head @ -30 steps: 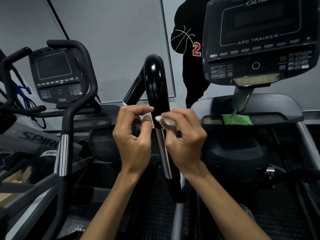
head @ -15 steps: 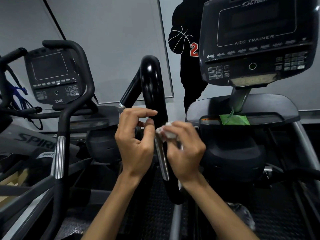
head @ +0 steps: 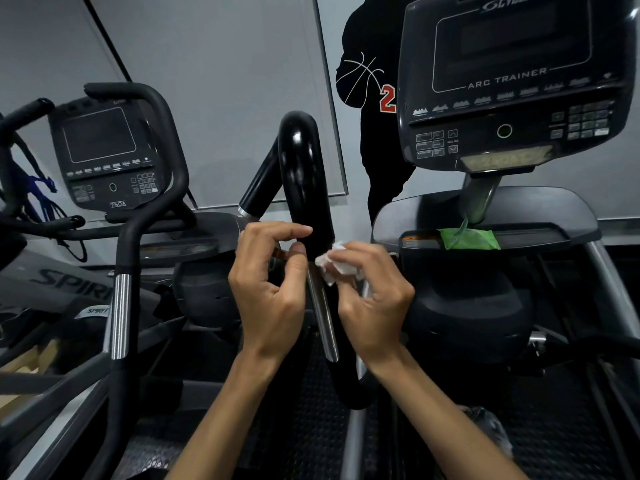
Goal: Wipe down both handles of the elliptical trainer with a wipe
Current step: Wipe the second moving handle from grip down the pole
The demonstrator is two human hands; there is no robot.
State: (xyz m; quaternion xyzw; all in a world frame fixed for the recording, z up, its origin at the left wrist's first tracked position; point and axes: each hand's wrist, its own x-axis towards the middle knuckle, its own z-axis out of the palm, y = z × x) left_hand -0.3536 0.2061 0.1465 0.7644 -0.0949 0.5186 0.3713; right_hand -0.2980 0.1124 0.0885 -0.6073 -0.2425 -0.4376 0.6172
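2 bare forearms reach up from the bottom edge, with no sleeve, cuff or glove visible anywhere along them. The left hand (head: 268, 299) and the right hand (head: 375, 306) are both bare: no ring, watch, strap or bracelet shows at fingers or wrists. Fingernails are short and unpainted. Knuckles and wrist tendons stand out plainly.

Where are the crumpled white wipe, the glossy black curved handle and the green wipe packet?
crumpled white wipe (head: 334, 263): head view, bunched middle by the right fingers.
glossy black curved handle (head: 304, 174): head view, shiny upper bend.
green wipe packet (head: 469, 240): head view, centre of its top face.
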